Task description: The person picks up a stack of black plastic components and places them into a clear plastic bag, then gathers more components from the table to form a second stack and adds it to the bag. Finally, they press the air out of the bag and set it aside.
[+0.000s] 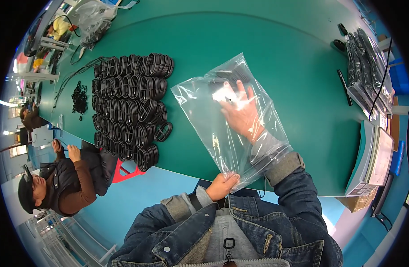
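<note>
A large clear plastic bag [204, 115] lies slantwise over the green table, its mouth toward me. My left hand [221, 186] pinches the rim of that mouth at the table's near edge. Inside the bag, up past the wrist, is my right hand [242, 113], its fingers stretched out and apart toward the far end. Dark coiled cables [233, 76] lie in the bag right by those fingertips; glare on the plastic blurs where they meet. To the left stand several rows of black coiled cable bundles [128, 104], stacked close together.
Small black pieces [79, 98] lie heaped left of the bundles. Filled clear bags [367, 66], a black pen [344, 86] and a stack of folders [369, 160] occupy the right side. A co-worker [71, 182] sits at left beside a red stool [126, 172].
</note>
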Motion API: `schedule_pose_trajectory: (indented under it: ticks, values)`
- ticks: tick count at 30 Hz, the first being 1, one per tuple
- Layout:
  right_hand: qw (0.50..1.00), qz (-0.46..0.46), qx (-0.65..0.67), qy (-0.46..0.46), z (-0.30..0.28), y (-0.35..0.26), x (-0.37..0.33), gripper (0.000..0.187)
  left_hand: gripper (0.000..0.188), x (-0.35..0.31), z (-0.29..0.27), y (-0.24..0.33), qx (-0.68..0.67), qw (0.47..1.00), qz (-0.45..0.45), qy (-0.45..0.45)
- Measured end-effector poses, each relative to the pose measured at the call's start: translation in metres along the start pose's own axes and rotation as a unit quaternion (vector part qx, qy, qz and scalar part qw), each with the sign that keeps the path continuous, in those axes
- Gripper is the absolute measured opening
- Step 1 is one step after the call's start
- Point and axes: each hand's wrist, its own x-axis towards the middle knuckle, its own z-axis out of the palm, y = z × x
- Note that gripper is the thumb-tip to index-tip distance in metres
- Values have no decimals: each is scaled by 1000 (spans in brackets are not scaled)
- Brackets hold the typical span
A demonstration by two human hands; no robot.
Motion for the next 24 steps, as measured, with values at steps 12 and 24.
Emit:
schedule_pose_trajectory:
  ticks: [12, 24]
  values:
    - [996, 41, 16, 83, 20, -10, 7, 50, 32, 6, 3, -10, -38, 999, 10, 1]
    - [980, -78, 27, -179, -49, 6, -92, 54, 37, 6, -6, -4, 20, 999, -32, 8]
